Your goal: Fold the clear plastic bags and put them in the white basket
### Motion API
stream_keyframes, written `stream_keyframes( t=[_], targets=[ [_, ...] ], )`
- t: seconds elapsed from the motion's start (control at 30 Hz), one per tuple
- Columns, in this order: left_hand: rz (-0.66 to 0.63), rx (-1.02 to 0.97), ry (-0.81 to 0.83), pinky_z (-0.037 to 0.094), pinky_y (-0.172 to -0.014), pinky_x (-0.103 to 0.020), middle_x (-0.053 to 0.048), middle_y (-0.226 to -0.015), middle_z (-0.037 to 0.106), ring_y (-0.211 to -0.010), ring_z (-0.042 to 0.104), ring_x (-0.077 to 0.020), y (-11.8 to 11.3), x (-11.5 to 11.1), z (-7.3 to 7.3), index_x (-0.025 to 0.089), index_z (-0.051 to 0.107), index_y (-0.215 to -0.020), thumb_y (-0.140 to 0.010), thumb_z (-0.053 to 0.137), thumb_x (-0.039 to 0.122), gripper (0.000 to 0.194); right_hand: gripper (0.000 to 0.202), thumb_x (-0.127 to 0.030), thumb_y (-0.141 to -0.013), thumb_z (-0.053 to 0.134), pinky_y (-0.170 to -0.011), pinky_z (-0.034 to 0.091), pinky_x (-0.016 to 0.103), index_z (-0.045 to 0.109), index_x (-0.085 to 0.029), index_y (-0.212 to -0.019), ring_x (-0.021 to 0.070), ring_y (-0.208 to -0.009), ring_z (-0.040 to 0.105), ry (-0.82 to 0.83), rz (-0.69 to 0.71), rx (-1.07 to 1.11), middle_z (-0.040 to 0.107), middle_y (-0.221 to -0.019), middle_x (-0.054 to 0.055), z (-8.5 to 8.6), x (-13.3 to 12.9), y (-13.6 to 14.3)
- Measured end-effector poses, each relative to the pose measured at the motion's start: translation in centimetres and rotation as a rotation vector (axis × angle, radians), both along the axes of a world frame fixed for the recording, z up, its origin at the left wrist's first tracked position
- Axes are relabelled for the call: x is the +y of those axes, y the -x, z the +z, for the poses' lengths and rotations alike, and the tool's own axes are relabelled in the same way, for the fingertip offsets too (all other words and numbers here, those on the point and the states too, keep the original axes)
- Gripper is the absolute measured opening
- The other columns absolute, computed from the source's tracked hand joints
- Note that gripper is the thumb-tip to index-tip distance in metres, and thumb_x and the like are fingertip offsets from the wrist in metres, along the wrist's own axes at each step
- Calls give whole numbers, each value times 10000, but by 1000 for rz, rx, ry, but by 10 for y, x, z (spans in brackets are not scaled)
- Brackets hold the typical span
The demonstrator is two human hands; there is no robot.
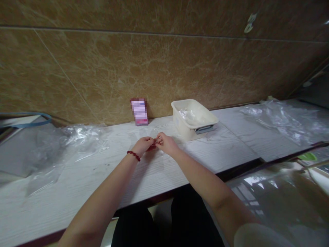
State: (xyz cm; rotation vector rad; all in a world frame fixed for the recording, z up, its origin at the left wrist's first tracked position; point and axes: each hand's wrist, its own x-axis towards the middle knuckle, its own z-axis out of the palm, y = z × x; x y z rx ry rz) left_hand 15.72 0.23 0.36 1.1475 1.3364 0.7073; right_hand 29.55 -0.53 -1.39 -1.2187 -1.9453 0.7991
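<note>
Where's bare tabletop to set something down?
Bare table: right of the tub, up to the plastic on the right; also between the left forearm and the plastic on the left, bar dark specks. Crowded: middle, with left hand, right hand, phone and tub.

Softly lit at centre, dimmer toward ten and two o'clock. Glares in pale patches off a glossy brown surface (285,197) at four. Blurs and bends toward the edges.
</note>
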Motion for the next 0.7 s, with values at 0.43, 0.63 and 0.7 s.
stream_keyframes(
  t=[0.43, 0.63, 0.7],
  targets=[
    [-89, -167, 153, 455, -588, -202, 20, -586, 569, -556, 562, -69, 14, 7, 5, 154, 456, -705, -659, 543, 92, 116, 402, -221, -636, 626, -616, 432, 197, 431, -179, -985, 81, -714, 553, 18, 51, 45, 577, -853, 15, 6, 3, -11],
    [-106, 38, 78, 458, -573, -203, 24, -546, 570, -515, 544, -69, 22, 15, 4, 166, 499, -680, -650, 514, 84, 88, 176, -131, -752, 453, -677, 402, 210, 564, -171, -882, 87, -733, 544, -14, 29, -233, 606, -821, 15, 14, 8, -34],
    [-136, 166, 20, 455, -563, -202, 28, -532, 563, -490, 526, -66, 23, 18, 1, 162, 535, -654, -642, 485, 76, 100, 164, -169, -738, 496, -659, 393, 209, 581, -175, -877, 95, -717, 541, -1, 103, -329, 606, -802, 13, 13, 7, -34]
  ],
)
